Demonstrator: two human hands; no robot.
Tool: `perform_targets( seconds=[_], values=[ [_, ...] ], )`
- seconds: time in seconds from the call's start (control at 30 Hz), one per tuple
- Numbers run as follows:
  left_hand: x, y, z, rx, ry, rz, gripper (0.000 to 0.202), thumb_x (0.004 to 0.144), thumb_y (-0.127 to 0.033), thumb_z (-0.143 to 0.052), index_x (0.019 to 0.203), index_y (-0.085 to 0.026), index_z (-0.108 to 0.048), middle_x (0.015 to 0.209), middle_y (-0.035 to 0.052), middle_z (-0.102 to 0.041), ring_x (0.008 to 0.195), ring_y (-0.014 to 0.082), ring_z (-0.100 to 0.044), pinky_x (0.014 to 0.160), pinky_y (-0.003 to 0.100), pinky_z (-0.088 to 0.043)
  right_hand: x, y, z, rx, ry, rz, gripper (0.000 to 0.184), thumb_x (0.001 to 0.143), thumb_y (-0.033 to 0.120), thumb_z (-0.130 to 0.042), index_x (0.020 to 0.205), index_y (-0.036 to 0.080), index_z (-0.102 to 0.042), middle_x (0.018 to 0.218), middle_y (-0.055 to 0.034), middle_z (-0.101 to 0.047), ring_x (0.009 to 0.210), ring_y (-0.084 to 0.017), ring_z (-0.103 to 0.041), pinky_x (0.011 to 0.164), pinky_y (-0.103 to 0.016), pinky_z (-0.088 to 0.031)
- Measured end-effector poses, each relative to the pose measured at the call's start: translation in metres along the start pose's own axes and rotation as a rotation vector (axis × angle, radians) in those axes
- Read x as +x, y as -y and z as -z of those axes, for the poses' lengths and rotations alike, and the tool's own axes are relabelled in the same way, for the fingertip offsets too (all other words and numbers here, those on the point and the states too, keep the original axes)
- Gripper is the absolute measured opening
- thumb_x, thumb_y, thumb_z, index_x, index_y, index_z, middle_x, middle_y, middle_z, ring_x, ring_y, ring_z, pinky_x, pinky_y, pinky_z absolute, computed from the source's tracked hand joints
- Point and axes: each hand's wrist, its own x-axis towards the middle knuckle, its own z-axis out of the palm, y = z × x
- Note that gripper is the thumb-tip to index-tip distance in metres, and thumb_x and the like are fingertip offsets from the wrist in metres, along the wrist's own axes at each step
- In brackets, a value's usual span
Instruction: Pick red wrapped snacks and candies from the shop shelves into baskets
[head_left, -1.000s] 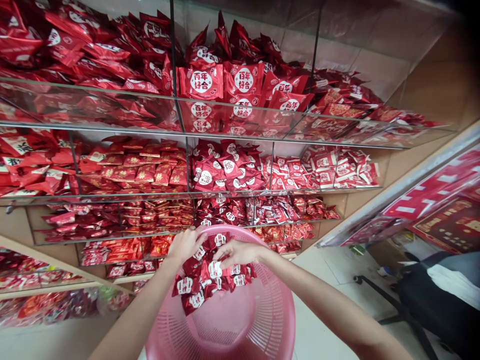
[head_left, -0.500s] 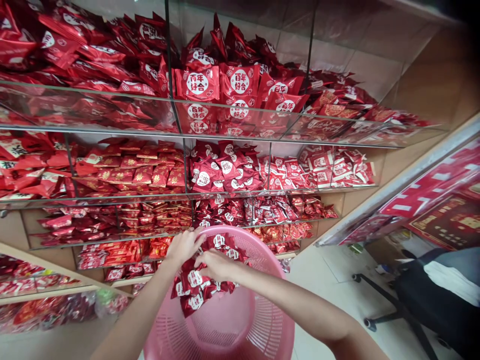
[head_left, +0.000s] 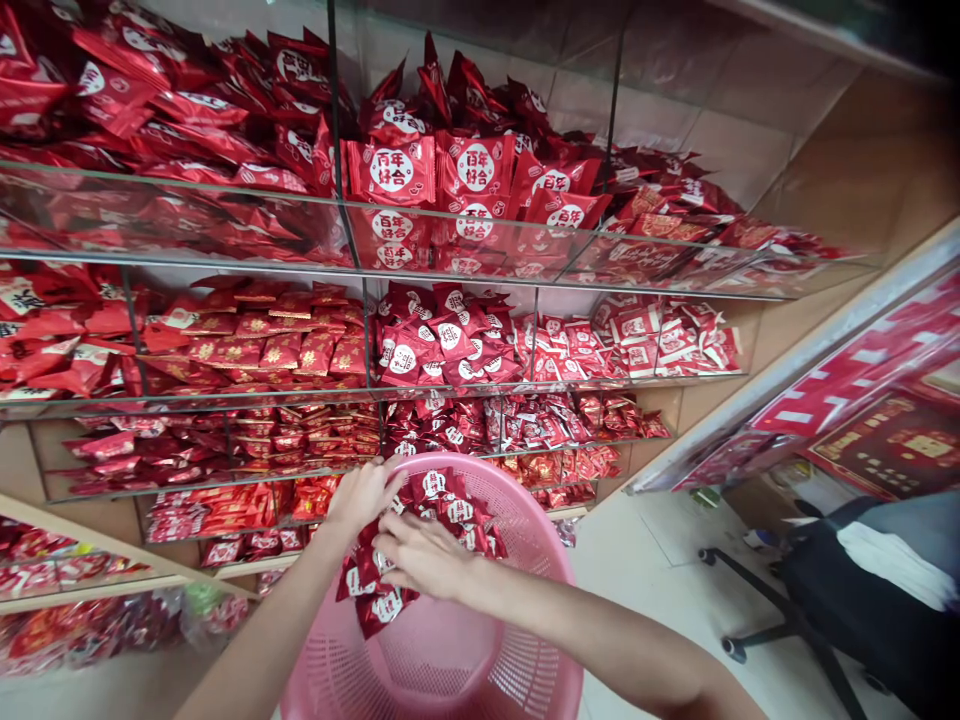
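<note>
A pink plastic basket (head_left: 450,640) with slotted walls is tilted below the shelves, its mouth facing me. Over its upper left rim my left hand (head_left: 365,503) is bent, with the fingers closed on the edge. Red candy packets (head_left: 439,487) with white round labels lie heaped against the far side of the basket. My right hand (head_left: 420,550) reaches inside and rests on the heap. Its fingers are somewhat spread across the packets, and the palm side is hidden.
Glass-fronted shelves (head_left: 285,272) with black dividers rise ahead, filled with red packets (head_left: 472,165). Bagged goods (head_left: 97,630) sit low on the left. To the right, a black office chair (head_left: 862,600) stands on the tiled floor (head_left: 637,580), near red printed boards (head_left: 892,430).
My right hand has shifted slightly left and turned, its fingers now spread more over the packets. My left hand keeps its place on the rim. The view has moved a little.
</note>
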Motion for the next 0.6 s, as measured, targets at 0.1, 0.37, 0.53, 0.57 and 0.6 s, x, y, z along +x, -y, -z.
perform_targets(
  seconds=[0.1,0.37,0.53,0.57,0.6],
  values=[
    [0.0,0.0,0.0,-0.008,-0.007,-0.002,0.05,0.085,-0.051,-0.022,0.123,-0.028,-0.044,0.102,0.0088,-0.061,0.086,0.0203,-0.06,0.071,0.028,-0.043,0.001,0.004,-0.01,-0.102,0.003,0.037,0.013,0.082,0.027,-0.047,0.091,0.018,-0.049,0.094,-0.0037,-0.048,0.082,-0.017,-0.052,0.059,-0.027,-0.049],
    [0.002,0.003,-0.003,0.014,-0.013,-0.014,0.049,0.086,-0.049,-0.021,0.124,-0.029,-0.044,0.099,0.0081,-0.062,0.084,0.0202,-0.061,0.07,0.028,-0.044,0.002,0.001,-0.007,-0.04,-0.039,0.052,0.023,0.081,0.035,-0.049,0.098,0.018,-0.048,0.098,-0.0045,-0.049,0.086,-0.017,-0.051,0.063,-0.027,-0.049],
    [0.003,0.004,-0.003,0.011,0.022,-0.031,0.043,0.086,-0.042,-0.029,0.124,-0.029,-0.043,0.105,0.0075,-0.06,0.086,0.0189,-0.061,0.073,0.028,-0.043,0.003,-0.031,0.024,0.087,-0.207,-0.077,0.024,0.087,0.034,-0.038,0.103,0.019,-0.046,0.102,-0.0053,-0.05,0.09,-0.017,-0.052,0.071,-0.029,-0.048],
    [0.003,0.004,-0.003,0.026,0.017,-0.03,0.043,0.086,-0.042,-0.028,0.124,-0.03,-0.043,0.103,0.0074,-0.061,0.085,0.0195,-0.061,0.073,0.029,-0.044,0.004,-0.044,0.029,0.108,-0.232,-0.156,0.023,0.088,0.033,-0.036,0.103,0.019,-0.047,0.102,-0.0054,-0.05,0.088,-0.016,-0.052,0.071,-0.03,-0.047],
    [0.003,0.004,-0.003,0.041,0.01,-0.023,0.044,0.087,-0.044,-0.025,0.124,-0.03,-0.043,0.101,0.0075,-0.062,0.084,0.0202,-0.061,0.071,0.03,-0.044,0.006,-0.058,0.032,0.128,-0.248,-0.245,0.022,0.088,0.031,-0.037,0.103,0.019,-0.047,0.101,-0.0055,-0.051,0.087,-0.016,-0.053,0.07,-0.03,-0.047]
  ],
)
